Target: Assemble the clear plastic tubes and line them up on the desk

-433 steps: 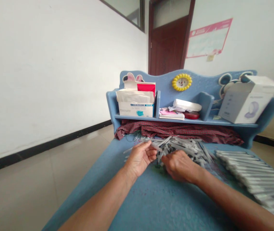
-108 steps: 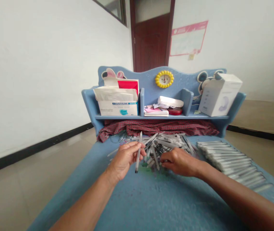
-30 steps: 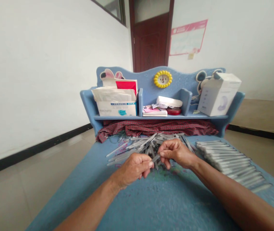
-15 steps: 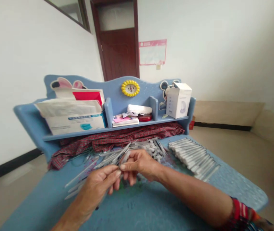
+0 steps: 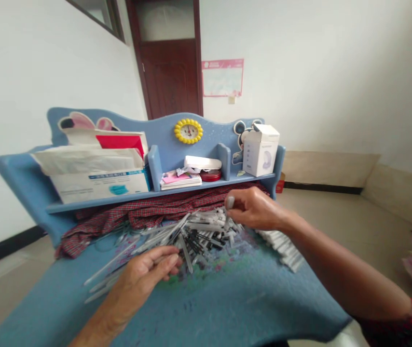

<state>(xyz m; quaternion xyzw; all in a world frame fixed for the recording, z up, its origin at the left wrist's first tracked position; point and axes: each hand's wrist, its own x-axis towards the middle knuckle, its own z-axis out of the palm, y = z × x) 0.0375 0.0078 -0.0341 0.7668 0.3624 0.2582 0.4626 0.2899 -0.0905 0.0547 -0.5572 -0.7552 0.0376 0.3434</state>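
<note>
My right hand [image 5: 254,210] hovers over the back right of a loose heap of pen parts [image 5: 206,229], fingers pinched on a small whitish piece like a pen cap [image 5: 229,202]. Lower and to the left, my left hand [image 5: 150,274] is closed with thumb against forefinger; what lies in it, if anything, is hidden. Beyond its fingertips, thin black pieces and a clear tube [image 5: 186,254] lie in the heap. Several slim white pens [image 5: 103,288] rest beside the left wrist. A row of pens [image 5: 281,248] lies under my right forearm, partly covered by it.
A blue desk [image 5: 206,308] carries everything. Along its back runs a shelf with a mask box [image 5: 99,185], booklets [image 5: 180,180], a red round tin [image 5: 211,175] and a white carton [image 5: 262,150]. A checked cloth [image 5: 148,211] is bunched below the shelf.
My right hand has parted from the left and moved up and right over the heap. The left hand stays low, slightly shifted in view. The camera has turned a little right.
</note>
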